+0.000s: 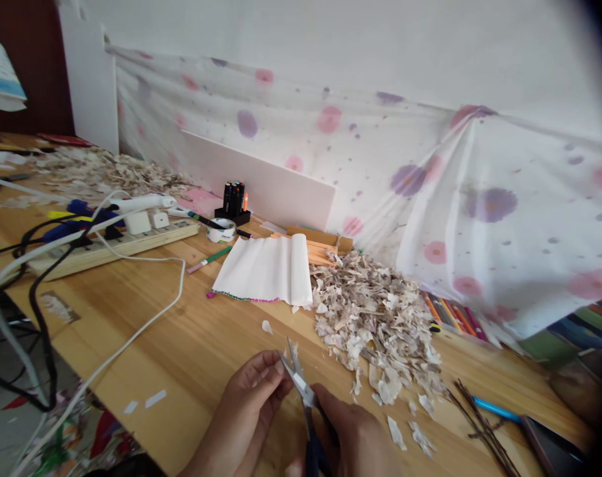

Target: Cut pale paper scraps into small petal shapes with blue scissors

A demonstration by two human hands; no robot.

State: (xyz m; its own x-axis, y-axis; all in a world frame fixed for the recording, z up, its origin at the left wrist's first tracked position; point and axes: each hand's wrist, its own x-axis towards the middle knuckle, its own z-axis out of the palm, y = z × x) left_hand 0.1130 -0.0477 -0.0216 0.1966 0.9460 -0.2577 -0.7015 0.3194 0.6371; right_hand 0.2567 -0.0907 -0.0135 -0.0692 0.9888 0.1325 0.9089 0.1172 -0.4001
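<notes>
My right hand (355,430) is wrapped round the dark handles of a pair of scissors (307,394). Their metal blades point up and away, with the tips parted. Just left of the blades, my left hand (253,404) is closed in a pinch, thumb against fingers; whatever lies between the fingertips is too small to make out. Beyond the hands, to the right, spreads a heap of dry, pale curled flakes (380,318). A white sheet (261,268), rolled at its right side and with a coloured lower edge, rests on the wooden table (181,344).
A power strip (116,248) with plugs and a glue gun stands on the left, and a white cable crosses the table. Tape (221,230), black markers (234,199) and a pencil (208,260) lie further back. Twigs (484,430) and a phone (551,444) are at right.
</notes>
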